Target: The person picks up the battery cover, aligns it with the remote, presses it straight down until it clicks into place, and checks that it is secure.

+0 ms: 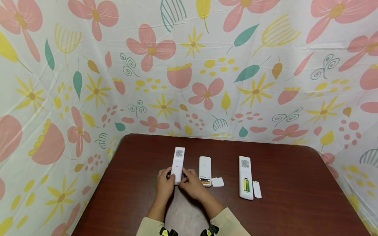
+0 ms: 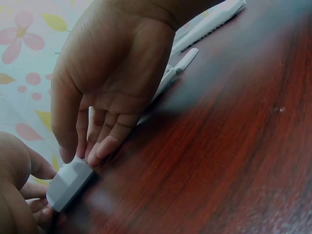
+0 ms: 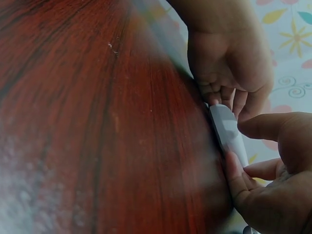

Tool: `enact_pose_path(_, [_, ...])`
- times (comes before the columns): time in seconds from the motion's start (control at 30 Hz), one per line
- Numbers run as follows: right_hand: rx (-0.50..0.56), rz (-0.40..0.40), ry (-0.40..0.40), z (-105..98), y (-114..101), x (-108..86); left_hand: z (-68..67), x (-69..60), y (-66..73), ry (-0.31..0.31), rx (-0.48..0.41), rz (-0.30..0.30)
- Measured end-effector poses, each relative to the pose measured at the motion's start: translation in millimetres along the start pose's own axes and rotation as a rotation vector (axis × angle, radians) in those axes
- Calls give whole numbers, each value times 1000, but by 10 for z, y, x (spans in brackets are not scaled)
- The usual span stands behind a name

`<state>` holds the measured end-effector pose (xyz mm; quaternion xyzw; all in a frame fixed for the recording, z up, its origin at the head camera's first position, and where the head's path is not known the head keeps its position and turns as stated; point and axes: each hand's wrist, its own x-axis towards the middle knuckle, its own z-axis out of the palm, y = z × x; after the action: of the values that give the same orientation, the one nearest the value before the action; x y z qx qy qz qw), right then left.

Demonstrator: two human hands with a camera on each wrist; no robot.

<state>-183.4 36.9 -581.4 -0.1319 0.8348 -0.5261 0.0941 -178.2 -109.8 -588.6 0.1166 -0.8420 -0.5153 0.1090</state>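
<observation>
1. A dark reddish-brown table [image 1: 283,209] with wood grain and rounded far corners lies beneath the short remote [image 1: 205,165], the landmark here; a pale sheen spreads over the table on the near side of that remote.
2. Beyond the short remote and out to both sides hangs white cloth [image 1: 189,114], printed with pink flowers, yellow blooms and green leaves.
3. The held remote [image 1: 178,160], white, is just left of the short remote. Its back faces up, with a printed label [image 1: 179,153] toward the far end.
4. Its long axis runs away from the person, the far end leaning slightly right; the near end points at the person. Whether it lies flat on the table I cannot tell.
5. The left hand [image 1: 164,184], farther left of the short remote, pinches the held remote's near end from the left side.
6. The right hand [image 1: 191,184], between the held remote and the short remote, pinches the same end from the right.
7. A loose cover [image 1: 218,182] touches or nearly touches the short remote's near right corner; well to its right is a long remote [image 1: 245,173] showing green batteries [image 1: 246,185].
</observation>
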Motion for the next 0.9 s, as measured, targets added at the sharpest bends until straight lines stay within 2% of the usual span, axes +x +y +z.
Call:
enact_pose_path(0.27, [3, -9, 6, 7, 21, -8, -5, -10, -5, -2, 15, -2])
enact_pose_path(0.57, [6, -7, 29, 11, -3, -27, -16, -13, 7, 4, -21, -10])
enact_pose_path(0.9, [-1, 6, 55, 17, -1, -8, 4, -4, -14, 27, -184, -67])
